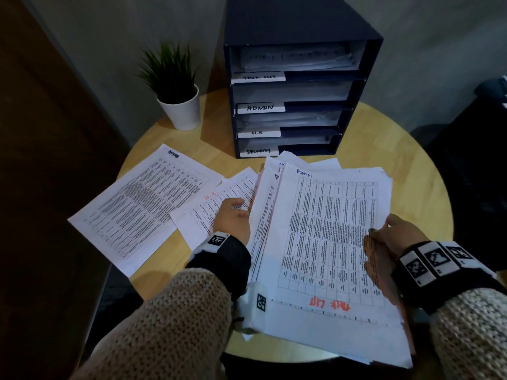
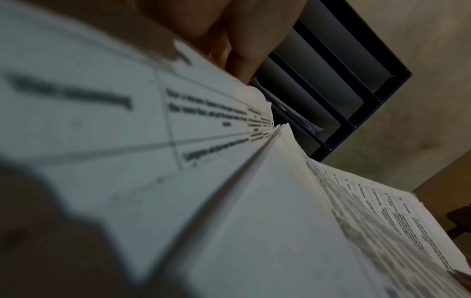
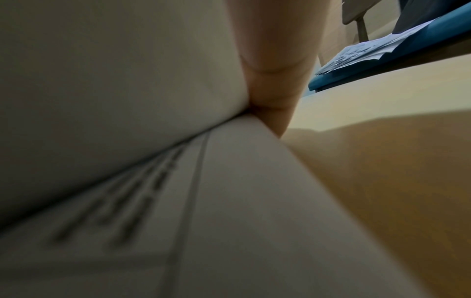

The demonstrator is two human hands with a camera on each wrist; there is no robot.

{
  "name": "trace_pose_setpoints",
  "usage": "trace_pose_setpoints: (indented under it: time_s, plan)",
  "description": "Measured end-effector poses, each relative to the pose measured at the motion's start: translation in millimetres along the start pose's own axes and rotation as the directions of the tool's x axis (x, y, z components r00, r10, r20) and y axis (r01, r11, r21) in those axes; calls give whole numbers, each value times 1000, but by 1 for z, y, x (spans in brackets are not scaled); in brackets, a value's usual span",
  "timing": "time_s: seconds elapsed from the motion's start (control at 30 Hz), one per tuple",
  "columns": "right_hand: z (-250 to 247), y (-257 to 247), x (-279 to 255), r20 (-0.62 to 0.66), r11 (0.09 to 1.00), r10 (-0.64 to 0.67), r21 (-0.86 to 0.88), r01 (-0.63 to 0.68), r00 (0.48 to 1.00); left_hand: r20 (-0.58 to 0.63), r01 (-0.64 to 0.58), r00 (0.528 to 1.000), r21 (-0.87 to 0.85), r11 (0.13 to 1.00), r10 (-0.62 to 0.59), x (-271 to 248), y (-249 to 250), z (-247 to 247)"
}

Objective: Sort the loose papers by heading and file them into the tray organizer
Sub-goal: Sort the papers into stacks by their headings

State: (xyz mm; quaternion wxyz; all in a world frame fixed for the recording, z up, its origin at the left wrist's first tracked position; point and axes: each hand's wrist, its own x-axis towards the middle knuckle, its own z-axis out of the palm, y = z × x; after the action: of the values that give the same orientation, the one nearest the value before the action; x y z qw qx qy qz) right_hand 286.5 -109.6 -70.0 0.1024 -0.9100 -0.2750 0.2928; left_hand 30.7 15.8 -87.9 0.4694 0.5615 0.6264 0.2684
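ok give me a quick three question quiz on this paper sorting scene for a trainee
1. True or false: the organizer has a tray labelled ADMIN.
2. Multiple choice: the sheet lying alone at the left of the table is headed a) SECURITY b) ADMIN c) H.R
3. Fill in: the right hand holds the edge of the ____, whose top sheet is headed ADMIN.

Key
1. True; it is the second label from the top.
2. b; the ADMIN sheet lies flat beside the H.R sheet, which the left hand rests on.
3. stack.
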Motion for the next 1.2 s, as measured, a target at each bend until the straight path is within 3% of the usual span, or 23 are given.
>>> trace_pose_setpoints:
  time_s: [0.23, 0.4, 0.5, 0.6, 0.73, 0.83, 1.0, 1.1, 1.2]
  plan:
    - [3, 13, 10, 46, 962, -15, 274, 2, 999, 186, 7, 982, 73, 997, -20, -3, 5, -4]
    - [3, 8, 7, 46, 935, -22, 353, 4, 999, 116, 13, 993, 89, 996, -24, -4, 9, 0]
    - [4, 10, 9, 43, 924, -27, 382, 8, 999, 152, 26, 988, 52, 998, -33, -6, 11, 1]
    - [4, 9, 9, 36, 913, -37, 407, 20, 999, 152, -3, 988, 119, 993, -16, -6, 10, 1]
    - [3, 8, 8, 4, 916, -47, 399, 41, 999, 50, -87, 996, 227, 970, 77, -8, 11, 2]
    - [3, 8, 11, -62, 961, -27, 275, 43, 998, -42, -114, 991, 187, 976, 124, -10, 17, -2]
    - [5, 11, 17, -49, 924, -33, 379, 49, 998, -115, -181, 976, 51, 982, 186, -3, 17, -12]
    - [7, 10, 13, 3, 871, -56, 488, 48, 998, -78, -136, 988, 11, 991, 136, -4, 20, -15]
    - [12, 9, 15, -22, 907, -98, 410, 98, 995, -4, -89, 996, 97, 991, 89, 2, 17, -15]
